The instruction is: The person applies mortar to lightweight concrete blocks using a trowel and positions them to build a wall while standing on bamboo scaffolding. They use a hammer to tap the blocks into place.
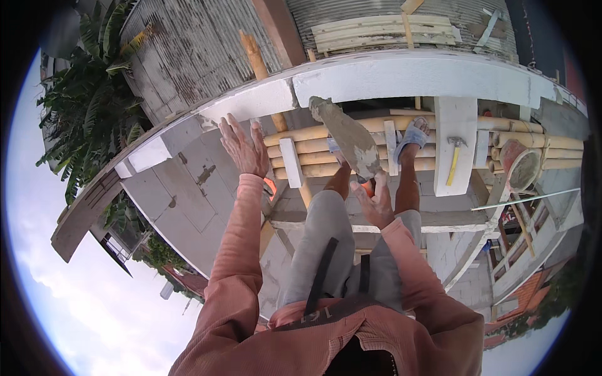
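Note:
My right hand (377, 205) is wrapped round the handle of a trowel (345, 135). Grey mortar coats its long blade, and its tip reaches the wall of white blocks (401, 78) near a joint. My left hand (246, 147) is raised palm-down with its fingers spread, close to the white block (251, 103) left of that joint. Whether its fingertips touch the block I cannot tell. Past my left wrist shows part of an orange object (269, 188), mostly hidden.
My sandalled feet (412, 136) stand on bamboo poles (313, 150). Right of them, a hammer (453, 163) with a yellow handle lies on a white block, and a bucket (522, 169) with grey residue sits beyond. Corrugated roofing (200, 50) lies past the wall; banana plants (88, 106) grow at left.

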{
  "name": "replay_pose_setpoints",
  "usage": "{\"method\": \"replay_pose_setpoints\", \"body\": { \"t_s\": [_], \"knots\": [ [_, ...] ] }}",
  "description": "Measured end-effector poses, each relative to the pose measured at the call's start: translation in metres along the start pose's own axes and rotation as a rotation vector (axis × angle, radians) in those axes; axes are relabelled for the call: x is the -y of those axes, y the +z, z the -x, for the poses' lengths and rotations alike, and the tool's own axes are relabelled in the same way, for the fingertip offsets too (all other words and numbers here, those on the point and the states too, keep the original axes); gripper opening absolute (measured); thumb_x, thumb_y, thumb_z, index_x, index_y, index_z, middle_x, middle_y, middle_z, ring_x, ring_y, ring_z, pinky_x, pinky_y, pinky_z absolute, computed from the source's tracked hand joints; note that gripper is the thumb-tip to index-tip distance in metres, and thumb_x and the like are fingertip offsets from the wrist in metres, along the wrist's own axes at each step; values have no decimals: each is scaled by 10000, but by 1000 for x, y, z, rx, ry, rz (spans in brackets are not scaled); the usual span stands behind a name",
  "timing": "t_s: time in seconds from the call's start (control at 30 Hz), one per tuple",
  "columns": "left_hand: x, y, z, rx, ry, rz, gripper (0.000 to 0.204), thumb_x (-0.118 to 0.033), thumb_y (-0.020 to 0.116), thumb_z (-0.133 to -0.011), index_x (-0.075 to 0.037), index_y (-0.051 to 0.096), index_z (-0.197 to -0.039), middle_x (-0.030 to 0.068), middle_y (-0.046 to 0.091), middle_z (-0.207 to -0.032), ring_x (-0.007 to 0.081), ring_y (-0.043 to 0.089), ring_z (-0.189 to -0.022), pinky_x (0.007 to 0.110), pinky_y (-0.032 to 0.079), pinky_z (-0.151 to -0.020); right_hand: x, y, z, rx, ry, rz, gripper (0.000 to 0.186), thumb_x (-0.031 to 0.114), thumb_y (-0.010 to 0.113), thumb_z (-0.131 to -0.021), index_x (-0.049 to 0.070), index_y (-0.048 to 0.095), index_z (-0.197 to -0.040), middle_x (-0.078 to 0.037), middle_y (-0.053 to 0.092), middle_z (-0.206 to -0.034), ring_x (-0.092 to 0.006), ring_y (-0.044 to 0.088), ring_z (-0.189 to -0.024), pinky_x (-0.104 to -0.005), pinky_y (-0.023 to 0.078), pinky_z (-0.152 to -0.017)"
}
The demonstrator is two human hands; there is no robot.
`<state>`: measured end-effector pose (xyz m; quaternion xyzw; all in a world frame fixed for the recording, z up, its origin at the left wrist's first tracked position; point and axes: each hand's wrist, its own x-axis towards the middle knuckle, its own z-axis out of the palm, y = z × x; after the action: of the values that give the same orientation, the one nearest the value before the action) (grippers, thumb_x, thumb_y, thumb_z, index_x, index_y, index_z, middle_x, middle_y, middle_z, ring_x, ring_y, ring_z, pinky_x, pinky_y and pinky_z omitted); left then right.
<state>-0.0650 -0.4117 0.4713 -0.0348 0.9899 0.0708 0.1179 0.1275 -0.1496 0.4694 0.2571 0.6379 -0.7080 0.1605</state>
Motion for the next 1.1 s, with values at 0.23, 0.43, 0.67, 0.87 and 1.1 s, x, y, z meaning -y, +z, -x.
{"method": "replay_pose_setpoints", "body": {
  "t_s": [0.23, 0.43, 0.67, 0.87, 1.1],
  "knots": [
    [19, 15, -25, 98, 34, -106, 826, -608, 351, -1035, -84, 107, -1626, 217, 71, -1679, 383, 34, -1562, 571, 67, -1241, -123, 79, -89, -321, -267, 516, 383, 121, 661, -911, -15, 540, -1248, -259, 597, -1217, -458, 584, -1125, -496, 476, -959],
    [28, -5, -26, 165, 47, -128, 840, -611, 369, -1027, -86, 108, -1627, 233, 82, -1675, 397, 60, -1558, 580, 97, -1236, -106, 70, -40, -218, -232, 649, 340, 99, 621, -933, -20, 542, -1241, -270, 645, -1160, -503, 601, -1049, -532, 490, -891],
    [37, -6, -25, 132, 89, -102, 846, -608, 390, -1020, -93, 109, -1629, 248, 76, -1672, 409, 69, -1554, 591, 117, -1229, 21, 81, 19, -53, 216, 32, 440, 317, 513, -1060, -10, 482, -1353, -71, 607, -865, -128, 574, -638, -308, 471, -582],
    [37, -13, -28, 227, 77, -33, 756, -551, 351, -1047, -120, 139, -1630, 211, 78, -1684, 385, 68, -1561, 597, 87, -1230, 57, 142, -42, -12, 432, -743, 566, 523, 437, -1056, 12, 516, -1286, -33, 509, -679, -141, 479, -485, -316, 425, -468],
    [77, -28, -36, 376, 104, 211, 612, -458, 231, -1083, -201, 179, -1635, 59, 104, -1710, 264, 56, -1578, 584, 8, -1237, 58, 157, -38, 241, 547, -667, 598, 576, 456, -1033, 11, 529, -1212, -37, 505, -663, -126, 472, -454, -281, 395, -418]
  ]
}}
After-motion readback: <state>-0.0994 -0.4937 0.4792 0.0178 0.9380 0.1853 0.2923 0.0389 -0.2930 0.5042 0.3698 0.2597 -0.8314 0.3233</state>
